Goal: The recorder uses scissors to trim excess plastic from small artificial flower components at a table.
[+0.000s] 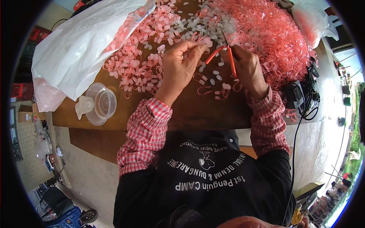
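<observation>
My left hand (181, 62) is closed in a pinch, with a small pink translucent plastic piece (206, 41) at its fingertips. My right hand (247, 66) grips orange-handled snips (232, 62). Their handles are spread apart and the thin dark tip points away from me, just right of the left fingertips. Beneath and between the hands lie loose pink plastic loops (204, 91) and whitish oval bits (216, 72). A large heap of pink plastic loops (266, 38) rises beyond the right hand. More pink pieces (146, 70) are scattered left of the left hand.
A white plastic bag (81, 45) covers the table's far left. Near the front left edge of the brown table (201, 114) stands a clear round tub (106, 104) with crumpled whitish material beside it. Black cables and a small device (298, 95) sit at the right, one cable hanging over the edge.
</observation>
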`<action>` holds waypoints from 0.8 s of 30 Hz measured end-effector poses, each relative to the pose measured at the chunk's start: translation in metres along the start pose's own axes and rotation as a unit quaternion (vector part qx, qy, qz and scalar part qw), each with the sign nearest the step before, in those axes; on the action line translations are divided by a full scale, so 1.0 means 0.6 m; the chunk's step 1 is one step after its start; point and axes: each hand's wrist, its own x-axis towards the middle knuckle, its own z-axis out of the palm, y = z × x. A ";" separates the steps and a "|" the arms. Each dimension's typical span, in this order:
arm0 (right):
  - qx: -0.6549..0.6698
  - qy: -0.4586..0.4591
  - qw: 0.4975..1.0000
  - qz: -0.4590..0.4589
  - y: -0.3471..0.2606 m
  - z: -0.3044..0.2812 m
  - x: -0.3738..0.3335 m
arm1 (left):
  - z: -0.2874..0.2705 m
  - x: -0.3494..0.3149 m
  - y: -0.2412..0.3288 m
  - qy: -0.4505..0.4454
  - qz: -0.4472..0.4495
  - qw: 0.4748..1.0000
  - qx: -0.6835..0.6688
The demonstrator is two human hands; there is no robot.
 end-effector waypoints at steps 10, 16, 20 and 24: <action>0.328 -0.029 0.943 0.046 -0.017 0.000 0.004 | 0.008 -0.013 0.008 -0.082 -0.154 0.978 -0.111; 0.271 -0.039 0.961 0.045 -0.015 0.009 0.001 | 0.016 -0.016 -0.008 -0.072 0.013 0.997 0.032; 0.151 -0.001 0.986 -0.064 0.007 0.019 0.002 | 0.019 -0.016 0.000 -0.080 0.057 0.990 0.098; 0.120 -0.022 0.992 -0.028 0.000 0.016 0.000 | 0.020 -0.020 -0.003 -0.087 0.022 0.992 0.090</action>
